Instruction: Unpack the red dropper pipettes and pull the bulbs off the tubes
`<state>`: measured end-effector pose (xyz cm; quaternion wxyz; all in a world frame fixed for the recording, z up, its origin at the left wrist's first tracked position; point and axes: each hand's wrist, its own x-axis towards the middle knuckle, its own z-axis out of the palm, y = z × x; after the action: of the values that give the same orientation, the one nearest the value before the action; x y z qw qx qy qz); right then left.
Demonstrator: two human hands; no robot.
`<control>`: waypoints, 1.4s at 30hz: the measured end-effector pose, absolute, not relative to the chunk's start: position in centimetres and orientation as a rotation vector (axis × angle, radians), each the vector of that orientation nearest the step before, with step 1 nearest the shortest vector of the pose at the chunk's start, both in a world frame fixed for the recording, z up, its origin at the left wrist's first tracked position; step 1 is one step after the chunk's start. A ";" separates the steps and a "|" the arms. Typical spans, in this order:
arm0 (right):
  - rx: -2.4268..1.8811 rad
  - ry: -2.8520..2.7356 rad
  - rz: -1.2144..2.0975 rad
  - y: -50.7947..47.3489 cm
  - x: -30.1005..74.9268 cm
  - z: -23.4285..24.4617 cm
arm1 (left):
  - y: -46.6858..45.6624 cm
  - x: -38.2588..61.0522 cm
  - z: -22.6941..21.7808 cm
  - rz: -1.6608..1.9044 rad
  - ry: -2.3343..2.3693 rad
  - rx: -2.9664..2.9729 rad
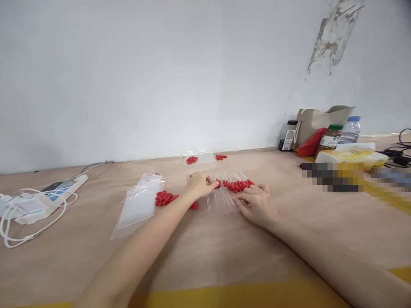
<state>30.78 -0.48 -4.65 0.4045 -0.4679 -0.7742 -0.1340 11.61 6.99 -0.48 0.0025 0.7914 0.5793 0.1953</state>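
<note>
Clear thin-tubed droppers (218,203) with red rubber bulbs lie side by side between my hands. Their bulbs (237,186) form a rough row, with tubes pointing both towards the wall and towards me. At the row's left end my left hand (201,186) is closed, thumb against a red bulb; its other fingertips are partly hidden. My right hand (258,203) grips at the right end, thumb and fingers close together over bulbs and tubes. More red bulbs (165,198) lie left of the row, partly behind my left forearm. Clear zip bags (143,203) are stacked farther left.
By the wall lies a clear bag (204,158) with red bulbs (192,160) beside it. A power strip (53,196) with white cables is at left. On the right are a dark bottle (287,137), a grey bag (311,124), a green-lidded jar (330,139) and a tissue pack (351,158).
</note>
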 end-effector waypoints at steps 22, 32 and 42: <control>-1.012 -2.006 -0.395 -0.5 29.3 -4.9 | -0.9 4.6 -2.5 0.932 1.384 2.874; -0.880 -2.130 -0.445 -0.9 27.7 -5.3 | -0.6 4.2 -4.4 1.177 1.030 3.044; -0.818 -2.220 -0.394 -1.3 26.9 -5.5 | -1.4 5.7 -3.9 1.089 1.119 3.024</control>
<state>26.89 -1.30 -5.52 0.3630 -0.3179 -0.8624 -0.1531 5.75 -1.37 -3.95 -0.1306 0.8810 0.3260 0.3172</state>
